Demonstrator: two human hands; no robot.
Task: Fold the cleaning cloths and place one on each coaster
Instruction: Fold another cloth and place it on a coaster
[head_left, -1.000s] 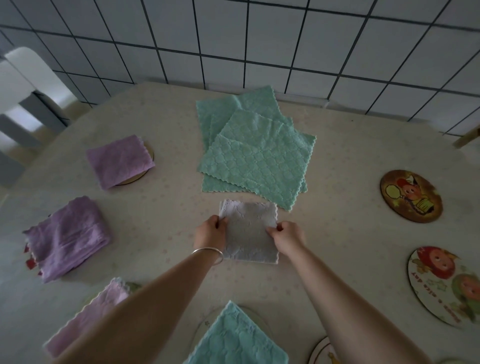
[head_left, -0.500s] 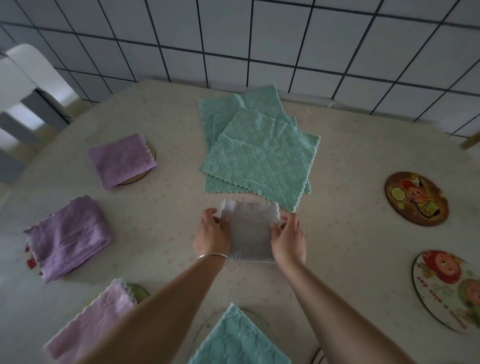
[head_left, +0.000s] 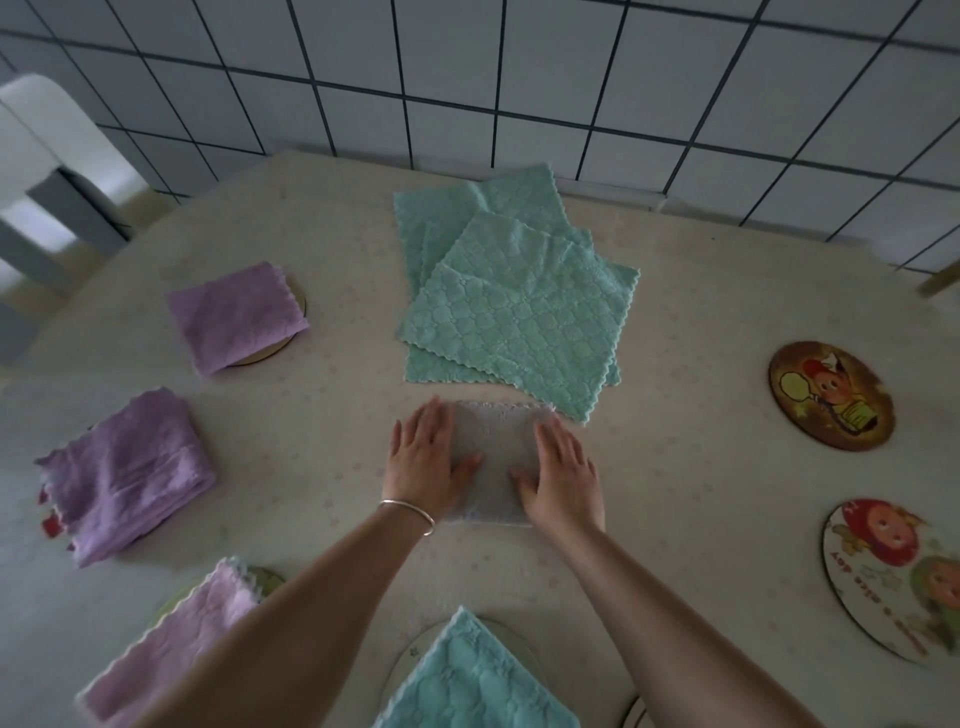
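A small folded grey cloth (head_left: 496, 457) lies flat at the table's middle. My left hand (head_left: 428, 462) presses its left side with straight fingers, and my right hand (head_left: 563, 473) presses its right side the same way. Behind it lies a pile of unfolded teal cloths (head_left: 514, 306). Folded purple cloths sit on coasters at the left: one far (head_left: 236, 317), one middle (head_left: 127, 473), one near (head_left: 171, 639). A folded teal cloth (head_left: 472, 680) covers a coaster at the bottom centre. Two bare picture coasters lie at the right, one far (head_left: 830, 395) and one near (head_left: 896, 577).
The table (head_left: 322, 415) has a pale speckled cover and meets a tiled wall (head_left: 519, 78) at the back. A white chair (head_left: 47, 171) stands off the table's left corner. Part of another coaster (head_left: 631, 714) shows at the bottom edge.
Both hands went from pinching the grey cloth's side edges to lying flat on top of it, pressing it down. The cloth now looks narrower and flatter.
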